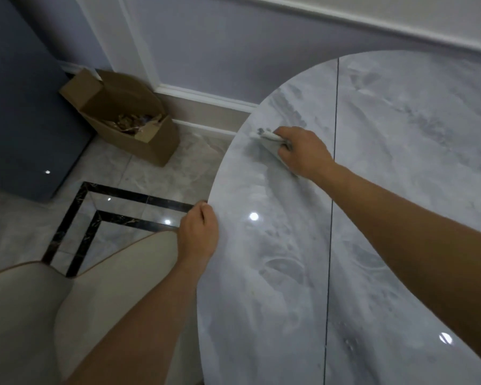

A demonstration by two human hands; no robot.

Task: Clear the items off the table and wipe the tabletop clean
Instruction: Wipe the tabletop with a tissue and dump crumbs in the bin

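Cloth (268, 138) gripped, right hand (303, 155) outstretched

A pale grey tabletop (400, 190) with cloudy white marbling, crossed by one thin dark seam; a white-and-grey cloth (268, 137); a brown cardboard box (139, 143); light marbled floor tiles (139, 173) bordered by black veined bands (139, 197); lavender-grey wall (220, 51), white moulding (206, 94); cream chair (25, 315) with tan piping; dark blue cabinet (20, 107)

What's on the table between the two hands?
Nothing: the head view shows only bare grey marble tabletop between the left hand at its edge and the right hand gripping a white cloth.
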